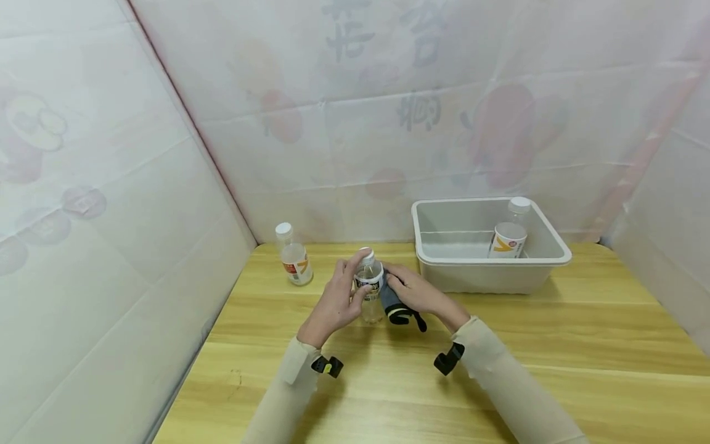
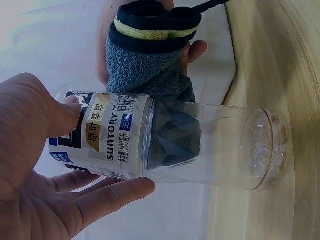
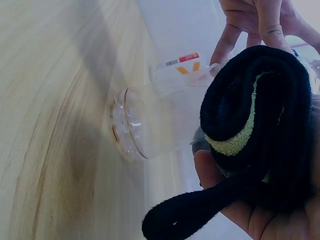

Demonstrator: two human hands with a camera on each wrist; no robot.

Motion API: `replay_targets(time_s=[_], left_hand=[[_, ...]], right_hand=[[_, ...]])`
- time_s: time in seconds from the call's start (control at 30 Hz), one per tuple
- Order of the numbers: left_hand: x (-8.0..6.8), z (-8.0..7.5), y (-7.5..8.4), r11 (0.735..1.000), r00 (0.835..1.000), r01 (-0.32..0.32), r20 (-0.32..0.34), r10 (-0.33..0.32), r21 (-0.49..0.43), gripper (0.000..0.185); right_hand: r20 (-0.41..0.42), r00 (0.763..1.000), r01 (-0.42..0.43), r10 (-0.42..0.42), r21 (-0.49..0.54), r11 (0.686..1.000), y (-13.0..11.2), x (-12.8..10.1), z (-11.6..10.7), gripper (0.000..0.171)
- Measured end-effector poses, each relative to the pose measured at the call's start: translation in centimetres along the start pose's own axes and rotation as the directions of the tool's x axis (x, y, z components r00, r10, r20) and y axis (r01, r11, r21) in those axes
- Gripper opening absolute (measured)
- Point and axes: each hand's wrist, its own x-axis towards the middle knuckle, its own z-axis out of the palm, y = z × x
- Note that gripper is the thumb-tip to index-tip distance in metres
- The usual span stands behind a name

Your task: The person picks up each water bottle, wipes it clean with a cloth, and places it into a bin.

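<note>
A clear plastic bottle with a white cap and a Suntory label (image 2: 122,132) stands upright on the table, its lower part see-through. My left hand (image 1: 334,300) grips it from the left, thumb on the label and a finger up by the cap. On the bottle's right side, my right hand (image 1: 417,291) holds a folded grey-blue towel (image 1: 391,302) against it. Black edging with a yellow stripe (image 2: 155,32) runs along the towel, and a black loop (image 3: 185,212) hangs from it. The towel hides part of the right hand's fingers.
Another white-capped bottle (image 1: 296,262) stands on the wooden table (image 1: 388,394) at the back left. A pale plastic bin (image 1: 482,277) is at the back right, with a similar bottle (image 1: 507,239) leaning inside. Printed white sheeting (image 1: 344,154) walls the table's back and sides.
</note>
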Motion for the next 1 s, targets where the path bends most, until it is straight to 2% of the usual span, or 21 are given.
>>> replay_targets(time_s=[0.2, 0.8, 1.0], left_hand=[[0.1, 0.1, -0.2, 1.000, 1.000, -0.003, -0.010, 0.003, -0.011, 0.074], [0.4, 0.2, -0.3, 1.000, 1.000, -0.011, -0.026, 0.011, 0.013, 0.074], [0.2, 0.3, -0.4, 1.000, 1.000, -0.002, -0.027, 0.002, 0.001, 0.073]], right_hand=[[0.026, 0.999, -0.024, 0.024, 0.000, 1.000, 0.2, -0.1, 0.1, 0.048], [0.029, 0.999, 0.038, -0.039, 0.027, 0.999, 1.1, 0.1, 0.4, 0.045], [0.042, 0.999, 0.021, -0.022, 0.020, 1.000, 1.2, 0.1, 0.5, 0.046]])
